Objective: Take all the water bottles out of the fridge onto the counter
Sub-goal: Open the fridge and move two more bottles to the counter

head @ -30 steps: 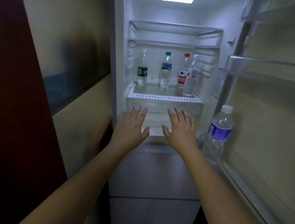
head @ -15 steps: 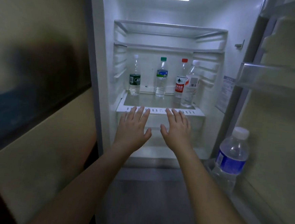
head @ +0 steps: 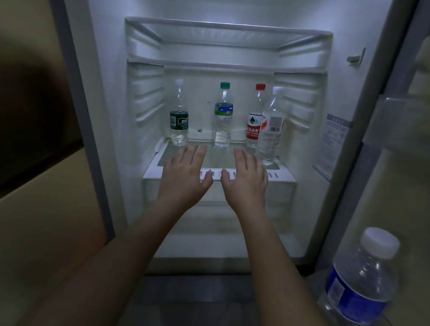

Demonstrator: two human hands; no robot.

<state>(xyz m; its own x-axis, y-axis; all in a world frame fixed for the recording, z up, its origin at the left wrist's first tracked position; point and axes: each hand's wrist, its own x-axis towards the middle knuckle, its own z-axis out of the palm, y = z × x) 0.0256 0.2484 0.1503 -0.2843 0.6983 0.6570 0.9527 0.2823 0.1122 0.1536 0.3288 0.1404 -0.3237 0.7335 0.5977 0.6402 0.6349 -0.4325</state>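
Observation:
Several water bottles stand upright on the lower glass shelf (head: 154,169) of the open fridge: a dark-green-labelled bottle (head: 179,120) at left, a green-capped bottle (head: 223,116) in the middle, a red-capped bottle (head: 254,119) and a clear white-capped bottle (head: 271,131) at right. A blue-labelled bottle (head: 358,284) sits in the door rack at lower right. My left hand (head: 185,173) and my right hand (head: 246,179) hover flat over the shelf's front edge, fingers apart, empty, a short way before the bottles.
An upper glass shelf (head: 226,35) spans the fridge above the bottles. The open door (head: 417,127) with its clear racks stands at the right. A beige cabinet face (head: 23,225) fills the left. A drawer lies below the shelf.
The view has closed in on the fridge. Both hands have reached forward and up, from below the shelf front to over its edge, nearer the bottles.

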